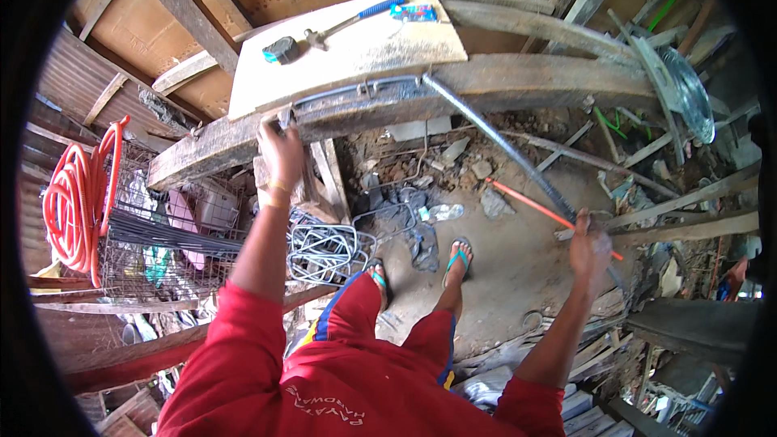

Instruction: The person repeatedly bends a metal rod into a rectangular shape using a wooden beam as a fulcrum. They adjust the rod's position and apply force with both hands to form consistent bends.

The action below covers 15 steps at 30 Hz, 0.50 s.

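Observation:
My left hand (280, 150) is closed at the front of a thick weathered beam (558, 81), around something I cannot make out. A dark rod (332, 95) runs along the beam through small metal fittings. From its right end a long grey ridged bar (486, 129) slopes down to my right hand (588, 252), which is closed on it and slightly blurred. An orange rod (522, 197) crosses behind that hand; whether it is held I cannot tell. On a pale board (348, 65) above the beam lie a blue-handled hammer (376, 8), a black-and-blue block (281, 48) and a small blue packet (413, 13).
An orange hose coil (69, 214) hangs at left by a wire cage (174, 194). Bent rods (324, 251) lie on the dirt floor (510, 291) beside my sandalled feet. Timbers (688, 226) and rubble (453, 154) surround me, with a metal disc (688, 93) at upper right.

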Each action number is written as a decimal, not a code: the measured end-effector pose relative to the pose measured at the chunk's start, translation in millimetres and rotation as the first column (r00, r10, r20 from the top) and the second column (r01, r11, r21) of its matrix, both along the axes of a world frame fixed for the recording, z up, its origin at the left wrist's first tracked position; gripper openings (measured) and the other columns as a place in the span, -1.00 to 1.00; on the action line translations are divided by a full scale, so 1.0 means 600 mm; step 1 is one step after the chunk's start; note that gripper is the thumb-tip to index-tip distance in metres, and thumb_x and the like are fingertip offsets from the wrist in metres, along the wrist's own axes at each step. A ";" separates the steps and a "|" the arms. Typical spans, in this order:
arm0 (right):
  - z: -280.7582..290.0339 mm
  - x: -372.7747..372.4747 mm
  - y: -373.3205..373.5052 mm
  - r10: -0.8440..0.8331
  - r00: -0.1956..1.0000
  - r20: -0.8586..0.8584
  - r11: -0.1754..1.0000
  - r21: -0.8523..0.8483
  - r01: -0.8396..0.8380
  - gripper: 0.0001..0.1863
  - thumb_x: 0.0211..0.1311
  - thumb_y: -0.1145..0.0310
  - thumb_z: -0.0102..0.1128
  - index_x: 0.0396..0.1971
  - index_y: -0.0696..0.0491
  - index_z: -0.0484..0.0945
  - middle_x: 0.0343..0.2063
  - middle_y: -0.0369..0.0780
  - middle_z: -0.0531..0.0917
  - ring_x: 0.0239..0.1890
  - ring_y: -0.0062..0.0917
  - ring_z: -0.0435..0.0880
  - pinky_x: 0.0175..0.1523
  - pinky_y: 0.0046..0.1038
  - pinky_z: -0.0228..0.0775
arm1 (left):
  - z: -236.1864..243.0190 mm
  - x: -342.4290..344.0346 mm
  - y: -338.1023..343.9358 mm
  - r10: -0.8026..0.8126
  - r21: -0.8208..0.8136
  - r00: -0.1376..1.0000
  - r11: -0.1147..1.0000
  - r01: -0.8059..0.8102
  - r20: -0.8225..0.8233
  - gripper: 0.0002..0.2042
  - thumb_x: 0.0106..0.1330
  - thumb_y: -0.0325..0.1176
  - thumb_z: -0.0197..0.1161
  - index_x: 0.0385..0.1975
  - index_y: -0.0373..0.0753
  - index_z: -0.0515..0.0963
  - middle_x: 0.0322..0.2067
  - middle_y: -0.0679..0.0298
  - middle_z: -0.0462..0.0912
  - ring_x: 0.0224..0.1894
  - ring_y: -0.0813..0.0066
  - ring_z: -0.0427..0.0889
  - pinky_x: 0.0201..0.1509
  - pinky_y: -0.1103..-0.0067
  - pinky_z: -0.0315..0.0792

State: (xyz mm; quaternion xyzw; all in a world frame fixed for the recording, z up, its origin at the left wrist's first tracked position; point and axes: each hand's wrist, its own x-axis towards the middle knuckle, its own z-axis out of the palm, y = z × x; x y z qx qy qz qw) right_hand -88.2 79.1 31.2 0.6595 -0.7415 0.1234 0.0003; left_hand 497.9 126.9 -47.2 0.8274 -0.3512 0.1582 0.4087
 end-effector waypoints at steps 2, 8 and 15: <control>0.014 0.002 -0.018 0.038 0.999 0.002 0.998 0.039 -0.038 -0.39 0.54 -0.06 -0.25 -0.24 0.13 0.67 -0.35 0.09 0.69 -0.26 0.06 0.67 -0.14 0.02 0.46 | -0.005 -0.131 0.021 -0.182 0.030 0.895 0.977 0.213 -0.408 -0.62 0.30 -0.27 0.33 0.01 -0.35 0.45 -0.10 -0.06 0.55 -0.03 -0.01 0.56 0.05 0.23 0.47; 0.025 -0.027 -0.042 0.171 0.981 0.091 0.977 0.114 -0.181 -0.55 0.51 0.04 -0.10 -0.22 0.12 0.62 -0.38 0.09 0.66 -0.28 0.09 0.64 -0.18 0.07 0.41 | 0.016 -0.583 -0.075 -0.361 -0.520 -0.415 0.765 0.380 -0.835 -0.58 0.38 -0.03 0.30 0.06 -0.14 0.44 -0.09 0.26 0.59 -0.07 0.42 0.61 -0.03 0.41 0.53; 0.031 -0.057 -0.075 0.258 0.953 0.159 0.913 0.283 -0.295 -0.65 0.49 0.12 0.00 -0.30 0.14 0.50 -0.37 0.10 0.61 -0.29 0.15 0.59 -0.23 0.11 0.34 | 0.033 -0.684 -0.163 -0.341 -0.610 -0.746 0.785 0.109 -0.572 -0.66 0.49 -0.01 0.12 0.06 -0.09 0.50 0.00 0.27 0.68 -0.01 0.41 0.66 0.08 0.36 0.56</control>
